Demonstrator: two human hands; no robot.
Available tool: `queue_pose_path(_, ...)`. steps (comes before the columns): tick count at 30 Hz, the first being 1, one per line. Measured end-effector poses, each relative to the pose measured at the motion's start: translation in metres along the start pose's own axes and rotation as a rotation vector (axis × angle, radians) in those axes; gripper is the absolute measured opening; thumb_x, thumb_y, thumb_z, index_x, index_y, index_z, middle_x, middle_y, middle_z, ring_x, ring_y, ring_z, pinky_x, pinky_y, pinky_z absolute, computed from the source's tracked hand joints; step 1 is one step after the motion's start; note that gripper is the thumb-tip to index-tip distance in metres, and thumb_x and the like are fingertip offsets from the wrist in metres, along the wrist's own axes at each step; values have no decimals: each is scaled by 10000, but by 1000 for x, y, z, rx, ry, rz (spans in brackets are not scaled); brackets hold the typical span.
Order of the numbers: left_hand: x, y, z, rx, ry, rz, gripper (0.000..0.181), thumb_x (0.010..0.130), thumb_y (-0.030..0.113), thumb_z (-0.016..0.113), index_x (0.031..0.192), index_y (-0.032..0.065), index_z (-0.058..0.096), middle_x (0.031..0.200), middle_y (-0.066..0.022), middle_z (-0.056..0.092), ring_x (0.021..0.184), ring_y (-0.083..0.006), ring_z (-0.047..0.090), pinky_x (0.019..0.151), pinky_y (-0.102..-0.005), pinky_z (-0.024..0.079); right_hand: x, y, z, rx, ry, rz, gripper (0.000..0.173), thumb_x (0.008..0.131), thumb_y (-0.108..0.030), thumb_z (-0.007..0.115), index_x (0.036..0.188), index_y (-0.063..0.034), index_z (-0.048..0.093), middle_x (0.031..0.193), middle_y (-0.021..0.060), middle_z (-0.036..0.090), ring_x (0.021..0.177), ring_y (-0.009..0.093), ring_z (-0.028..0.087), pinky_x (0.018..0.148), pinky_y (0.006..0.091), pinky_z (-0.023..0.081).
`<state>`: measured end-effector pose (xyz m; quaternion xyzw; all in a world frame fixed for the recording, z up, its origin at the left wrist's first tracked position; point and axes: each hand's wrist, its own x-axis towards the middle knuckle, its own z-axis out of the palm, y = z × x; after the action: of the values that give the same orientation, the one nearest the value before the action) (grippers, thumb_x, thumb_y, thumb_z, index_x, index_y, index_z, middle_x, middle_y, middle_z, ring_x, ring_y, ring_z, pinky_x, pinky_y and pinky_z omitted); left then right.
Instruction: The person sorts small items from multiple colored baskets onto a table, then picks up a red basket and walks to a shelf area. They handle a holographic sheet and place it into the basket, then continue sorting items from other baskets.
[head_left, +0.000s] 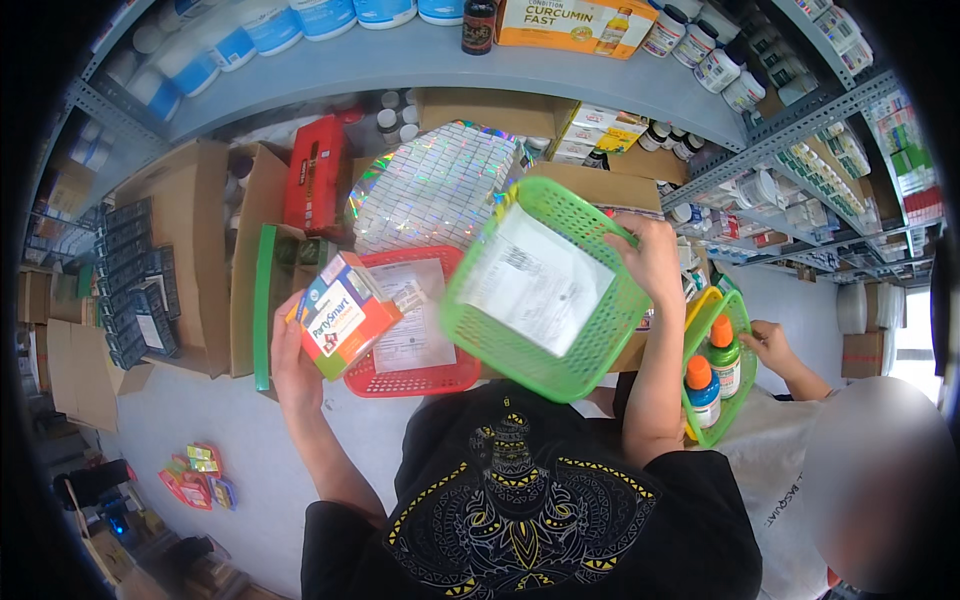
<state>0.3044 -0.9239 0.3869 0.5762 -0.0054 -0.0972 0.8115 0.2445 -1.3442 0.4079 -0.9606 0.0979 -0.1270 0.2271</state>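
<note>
In my left hand (291, 360) is a colourful PartySmart carton (349, 315), tilted above the left side of a red perforated basket (412, 382). A printed paper (420, 337) lies in that basket, partly hidden by the carton. My right hand (649, 247) grips the upper right rim of a green perforated basket (592, 367). This basket is lifted and tilted, overlapping the red one's right edge. Inside it rests a white printed sheet (547, 277), its writing blurred. Behind both baskets stands a shiny holographic sheet (435, 187) with a grid pattern.
At right, another person (772, 420) holds a green basket (739, 397) with two orange-capped bottles (712, 382). A metal shelf (420, 67) with tubs and bottles runs overhead. Open cardboard boxes (176, 247) and a red box (313, 176) stand left. Filled baskets (196, 476) sit on the floor.
</note>
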Motion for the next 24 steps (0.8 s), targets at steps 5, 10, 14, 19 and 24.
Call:
queue_pose_path(5, -10, 24, 17, 95, -23, 154, 425, 932, 231, 420, 1255, -41, 369, 1181, -123, 505, 1103, -170, 487, 939, -307, 378, -18, -74, 51, 385, -84, -15, 180, 698, -139, 655, 819, -9, 626, 674, 157, 614, 579, 281, 602, 588, 362, 476)
queue_pose_path(10, 0, 20, 3, 541, -152, -41, 288, 907, 162, 418, 1151, 21, 480, 1046, -64, 537, 952, -130, 507, 871, -268, 384, -45, -96, 121, 631, -276, 7, 181, 739, -119, 646, 860, 14, 617, 697, 162, 614, 614, 248, 619, 595, 337, 485)
queue_pose_path(14, 16, -37, -31, 1001, -259, -5, 301, 857, 28, 400, 1143, 34, 496, 1104, -142, 528, 1012, -256, 516, 887, -317, 390, -24, -21, 125, 224, 52, -162, 271, 716, -87, 673, 971, -20, 613, 949, 146, 618, 899, 301, 600, 753, 372, 478)
queue_pose_path(19, 19, -64, -3, 1292, -227, 118, 397, 802, -34, 445, 1188, 50, 486, 1280, -228, 393, 1153, -383, 424, 954, -387, 364, -11, 54, 121, -89, -95, -75, 299, 699, -73, 659, 990, -37, 601, 953, 173, 613, 902, 352, 577, 761, 437, 458)
queue_pose_path(24, 17, -57, 60, 1232, -300, 357, 393, 804, 26, 549, 1191, 76, 494, 1324, -221, 343, 1209, -400, 360, 985, -423, 333, -10, 69, 102, 29, -119, 44, 222, 737, -81, 634, 953, -59, 585, 759, 210, 609, 760, 379, 594, 680, 458, 462)
